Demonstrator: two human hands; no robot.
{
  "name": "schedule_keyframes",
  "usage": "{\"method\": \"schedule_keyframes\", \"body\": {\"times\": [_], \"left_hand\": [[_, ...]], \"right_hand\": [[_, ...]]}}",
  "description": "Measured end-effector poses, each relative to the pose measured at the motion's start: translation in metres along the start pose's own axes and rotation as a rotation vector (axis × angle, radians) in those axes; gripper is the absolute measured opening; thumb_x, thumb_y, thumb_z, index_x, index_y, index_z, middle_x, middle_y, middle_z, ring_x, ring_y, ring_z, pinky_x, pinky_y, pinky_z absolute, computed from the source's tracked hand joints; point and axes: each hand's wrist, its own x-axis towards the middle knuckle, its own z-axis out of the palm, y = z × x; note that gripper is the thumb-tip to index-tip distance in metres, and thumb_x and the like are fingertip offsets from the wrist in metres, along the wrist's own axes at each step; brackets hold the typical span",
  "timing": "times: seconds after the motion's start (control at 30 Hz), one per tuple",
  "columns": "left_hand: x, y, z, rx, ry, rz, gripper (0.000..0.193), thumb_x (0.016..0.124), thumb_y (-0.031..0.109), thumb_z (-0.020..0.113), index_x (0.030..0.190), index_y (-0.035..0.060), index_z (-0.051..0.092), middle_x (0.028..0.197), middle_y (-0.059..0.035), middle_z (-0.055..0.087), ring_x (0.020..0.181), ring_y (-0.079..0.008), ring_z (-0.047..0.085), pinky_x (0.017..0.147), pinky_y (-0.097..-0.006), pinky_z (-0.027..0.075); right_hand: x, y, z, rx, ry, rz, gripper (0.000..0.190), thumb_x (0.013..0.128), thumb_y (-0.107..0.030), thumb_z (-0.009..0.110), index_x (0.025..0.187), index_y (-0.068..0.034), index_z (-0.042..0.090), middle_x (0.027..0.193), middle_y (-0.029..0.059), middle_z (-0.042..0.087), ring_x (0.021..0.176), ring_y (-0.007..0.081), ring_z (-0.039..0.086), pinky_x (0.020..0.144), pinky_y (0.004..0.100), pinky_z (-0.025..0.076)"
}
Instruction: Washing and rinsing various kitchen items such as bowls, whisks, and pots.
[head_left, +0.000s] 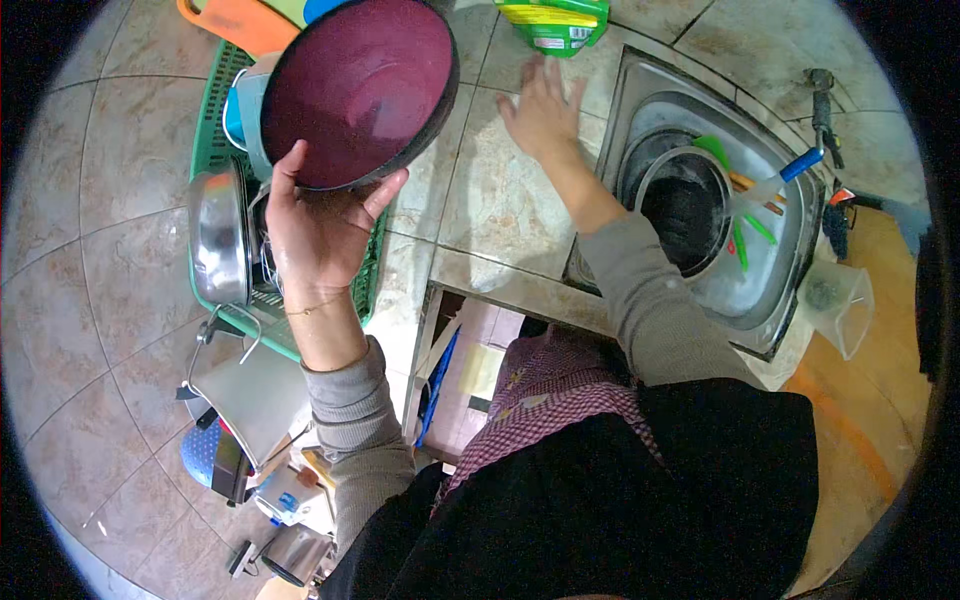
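Observation:
My left hand (322, 225) holds a wide maroon bowl (367, 82) with a dark rim by its near edge. The bowl is tilted so its inside faces me, above the far part of a green plastic dish basket (204, 135). My right hand (546, 112) has its fingers spread over the tiled counter (495, 180) and holds nothing; whether it touches the tile I cannot tell. Just beyond its fingertips lies a green and yellow pouch (555, 26). Right of that hand is a steel sink (757, 300) with a dark pot (686, 210) under a blue-ended faucet (801, 165).
In the basket are a steel pot (217, 232) and an orange cutting board (232, 26). Green-handled utensils (741, 244) lie in the sink. A clear plastic container (836, 304) sits by its right rim. A steel cup (298, 555) stands at lower left.

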Motion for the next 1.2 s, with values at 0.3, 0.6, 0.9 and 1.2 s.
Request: {"method": "schedule_keyframes", "body": {"times": [0.3, 0.6, 0.9, 1.2], "left_hand": [[0.001, -0.015, -0.006, -0.023, 0.005, -0.047, 0.053, 0.085, 0.032, 0.047, 0.128, 0.0027, 0.036, 0.124, -0.0201, 0.046, 0.108, -0.0374, 0.050, 0.086, -0.0484, 0.048], [0.018, -0.027, -0.001, -0.029, -0.044, -0.056, 0.056, 0.087, 0.031, 0.043, 0.133, 0.0019, 0.029, 0.132, -0.0232, 0.038, 0.117, -0.0474, 0.039, 0.095, -0.0506, 0.041], [0.017, -0.056, -0.005, -0.044, 0.026, -0.084, 0.054, 0.085, 0.032, 0.048, 0.128, 0.0028, 0.035, 0.126, -0.0207, 0.044, 0.112, -0.0395, 0.047, 0.089, -0.0489, 0.046], [0.023, -0.079, -0.009, -0.120, 0.045, -0.148, 0.051, 0.084, 0.027, 0.050, 0.128, 0.0051, 0.035, 0.126, -0.0188, 0.043, 0.115, -0.0377, 0.043, 0.090, -0.0522, 0.045]], "right_hand": [[-0.037, 0.082, -0.004, -0.142, 0.125, 0.505, 0.066, 0.087, -0.046, 0.037, 0.133, 0.002, 0.034, 0.143, 0.0177, 0.025, 0.134, 0.0341, 0.018, 0.103, 0.0612, 0.008], [-0.159, -0.027, -0.013, 0.106, 0.030, -0.553, 0.056, 0.086, -0.036, 0.043, 0.130, -0.001, 0.039, 0.139, 0.0123, 0.034, 0.133, 0.0264, 0.023, 0.105, 0.0543, 0.016], [-0.063, 0.054, -0.010, 0.093, 0.050, -0.422, 0.059, 0.089, -0.047, 0.037, 0.135, -0.010, 0.035, 0.144, 0.0070, 0.028, 0.134, 0.0229, 0.020, 0.108, 0.0521, 0.011], [-0.003, 0.134, 0.009, -0.008, 0.205, 0.393, 0.063, 0.089, -0.046, 0.038, 0.135, -0.004, 0.031, 0.144, 0.0147, 0.025, 0.134, 0.0339, 0.018, 0.103, 0.0610, 0.012]]}}
